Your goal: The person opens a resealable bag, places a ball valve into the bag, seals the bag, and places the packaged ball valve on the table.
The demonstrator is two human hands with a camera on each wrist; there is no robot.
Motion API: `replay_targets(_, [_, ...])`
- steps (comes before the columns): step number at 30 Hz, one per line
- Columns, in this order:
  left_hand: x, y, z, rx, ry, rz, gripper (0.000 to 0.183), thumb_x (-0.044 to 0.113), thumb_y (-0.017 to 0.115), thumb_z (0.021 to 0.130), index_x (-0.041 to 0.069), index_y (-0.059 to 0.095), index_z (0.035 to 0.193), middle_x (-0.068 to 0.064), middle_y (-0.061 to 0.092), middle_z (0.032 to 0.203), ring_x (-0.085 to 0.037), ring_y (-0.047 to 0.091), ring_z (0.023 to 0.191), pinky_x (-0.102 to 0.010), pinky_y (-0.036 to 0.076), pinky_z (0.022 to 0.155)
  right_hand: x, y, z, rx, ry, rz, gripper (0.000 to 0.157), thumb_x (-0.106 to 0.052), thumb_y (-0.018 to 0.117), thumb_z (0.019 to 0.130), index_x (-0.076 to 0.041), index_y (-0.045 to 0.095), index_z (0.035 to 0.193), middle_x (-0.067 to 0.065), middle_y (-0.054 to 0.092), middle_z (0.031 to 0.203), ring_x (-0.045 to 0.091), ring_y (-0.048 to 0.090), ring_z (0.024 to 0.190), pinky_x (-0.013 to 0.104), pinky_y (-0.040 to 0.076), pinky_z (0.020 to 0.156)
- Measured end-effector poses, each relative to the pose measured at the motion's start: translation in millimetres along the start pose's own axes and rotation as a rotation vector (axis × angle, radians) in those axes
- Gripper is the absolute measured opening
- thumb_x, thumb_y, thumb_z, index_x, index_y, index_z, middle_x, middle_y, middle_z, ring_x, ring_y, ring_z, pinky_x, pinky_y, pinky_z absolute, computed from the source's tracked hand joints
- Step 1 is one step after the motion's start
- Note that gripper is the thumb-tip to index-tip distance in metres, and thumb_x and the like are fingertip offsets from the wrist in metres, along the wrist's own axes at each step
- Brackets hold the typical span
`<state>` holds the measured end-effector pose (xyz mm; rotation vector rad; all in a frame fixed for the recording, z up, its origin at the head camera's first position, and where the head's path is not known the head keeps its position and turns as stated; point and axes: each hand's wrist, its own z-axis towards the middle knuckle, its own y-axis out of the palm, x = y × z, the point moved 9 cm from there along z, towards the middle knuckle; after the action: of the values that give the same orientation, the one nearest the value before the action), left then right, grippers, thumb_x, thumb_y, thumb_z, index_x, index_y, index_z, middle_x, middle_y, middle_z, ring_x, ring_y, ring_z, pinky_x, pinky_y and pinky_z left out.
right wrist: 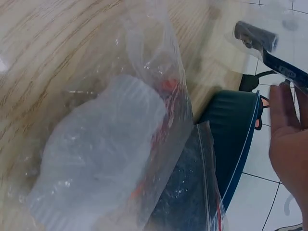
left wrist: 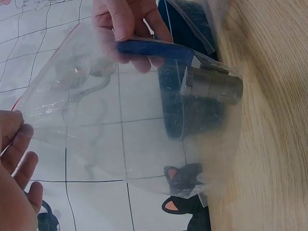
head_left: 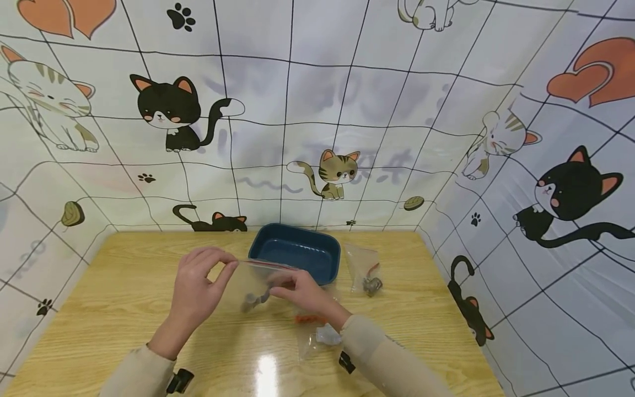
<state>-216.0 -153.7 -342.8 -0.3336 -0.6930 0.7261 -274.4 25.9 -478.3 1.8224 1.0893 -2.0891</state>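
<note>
My left hand point(head_left: 195, 286) pinches the top corner of a clear zip bag point(left wrist: 144, 139) with a red line along its seal. The bag hangs spread above the table, its mouth stretched between both hands. A metal valve point(left wrist: 211, 84) with a blue lever handle point(left wrist: 154, 48) shows at the bag, its body near the far side. My right hand point(head_left: 305, 292) grips the end of that handle between thumb and fingers, at the bag's mouth. In the right wrist view the valve point(right wrist: 257, 38) points away from the fingers.
A dark blue basin point(head_left: 297, 234) stands behind the hands by the wall. Right of it lies a clear bag point(head_left: 359, 259) with a grey metal fitting point(head_left: 372, 285). Under my right forearm lie a bagged white piece point(head_left: 327, 334) and something orange point(head_left: 308, 318) on the wooden table point(head_left: 134, 270).
</note>
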Motion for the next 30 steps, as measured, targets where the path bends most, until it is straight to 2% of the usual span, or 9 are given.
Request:
replay_targets(4, [-6.2, -1.8, 0.3, 0.015, -0.012, -0.015, 0.01, 0.004, 0.077, 0.08, 0.011, 0.073, 0.086, -0.003, 0.07, 0.076, -0.023, 0.061, 0.082, -0.044, 0.044, 0.082, -6, 2.9, -1, 0.009, -0.004, -0.015, 0.025, -0.014, 0.058, 0.098, -0.006, 0.065, 0.121, 0.011, 0.069, 0.116, 0.023, 0.067, 0.104, 0.021, 0.053, 0.086])
replay_targets(8, [-19.8, -2.2, -4.3, 0.01, -0.064, 0.02, 0.013, 0.002, 0.077, 0.079, 0.011, 0.073, 0.087, -0.003, 0.069, 0.076, -0.023, 0.061, 0.08, -0.046, 0.044, 0.083, -9, 7.1, -2, -0.005, 0.006, -0.006, 0.025, -0.017, 0.055, 0.1, -0.006, 0.065, 0.119, 0.009, 0.07, 0.113, 0.022, 0.068, 0.103, 0.02, 0.053, 0.085])
replay_targets(11, [-34.4, 1.2, -11.1, -0.039, -0.131, 0.062, 0.011, 0.005, 0.076, 0.081, 0.011, 0.072, 0.09, -0.003, 0.07, 0.076, -0.021, 0.059, 0.075, -0.045, 0.043, 0.081, -6, 14.7, -3, -0.057, 0.029, 0.058, 0.027, -0.019, 0.054, 0.1, -0.005, 0.065, 0.12, 0.012, 0.071, 0.112, 0.021, 0.069, 0.103, 0.022, 0.055, 0.085])
replay_targets(14, [-49.2, 7.4, -20.2, -0.121, -0.196, 0.112, 0.015, 0.012, 0.075, 0.084, 0.012, 0.071, 0.099, -0.003, 0.071, 0.079, -0.012, 0.052, 0.059, -0.042, 0.042, 0.075, -1, 24.4, -3, -0.127, 0.051, 0.104, 0.027, -0.017, 0.055, 0.1, -0.003, 0.064, 0.121, 0.018, 0.071, 0.112, 0.024, 0.07, 0.102, 0.025, 0.057, 0.083])
replay_targets(18, [-63.3, 13.2, -31.2, -0.208, -0.254, 0.147, 0.025, 0.018, 0.071, 0.088, 0.012, 0.067, 0.112, -0.002, 0.072, 0.085, -0.003, 0.037, 0.047, -0.04, 0.04, 0.069, 7, 34.5, -3, -0.19, 0.096, 0.096, 0.025, -0.016, 0.058, 0.098, -0.003, 0.065, 0.118, 0.017, 0.073, 0.109, 0.019, 0.072, 0.093, 0.023, 0.057, 0.077])
replay_targets(24, [-74.1, 11.9, -37.8, -0.23, -0.304, 0.156, 0.031, 0.018, 0.065, 0.093, 0.01, 0.061, 0.122, -0.004, 0.072, 0.092, -0.005, 0.037, 0.047, -0.045, 0.041, 0.074, 18, 43.5, 0, -0.218, 0.169, 0.03, 0.023, -0.02, 0.061, 0.097, -0.006, 0.069, 0.114, 0.009, 0.076, 0.101, 0.005, 0.07, 0.082, 0.022, 0.057, 0.072])
replay_targets(28, [-77.5, 11.2, -39.3, -0.231, -0.327, 0.134, 0.037, 0.017, 0.064, 0.093, 0.008, 0.056, 0.128, -0.005, 0.072, 0.095, -0.006, 0.036, 0.045, -0.052, 0.042, 0.083, 23, 50.7, 2, -0.219, 0.221, 0.036, 0.022, -0.021, 0.064, 0.095, -0.007, 0.072, 0.11, 0.006, 0.076, 0.092, 0.006, 0.069, 0.077, 0.026, 0.058, 0.07])
replay_targets(30, [-78.3, 11.2, -39.9, -0.229, -0.336, 0.12, 0.04, 0.016, 0.063, 0.093, 0.007, 0.054, 0.131, -0.005, 0.072, 0.095, -0.005, 0.036, 0.044, -0.055, 0.041, 0.087, 26, 55.1, 3, -0.211, 0.263, 0.083, 0.022, -0.02, 0.065, 0.093, -0.006, 0.071, 0.109, 0.008, 0.076, 0.09, 0.009, 0.07, 0.074, 0.029, 0.059, 0.069])
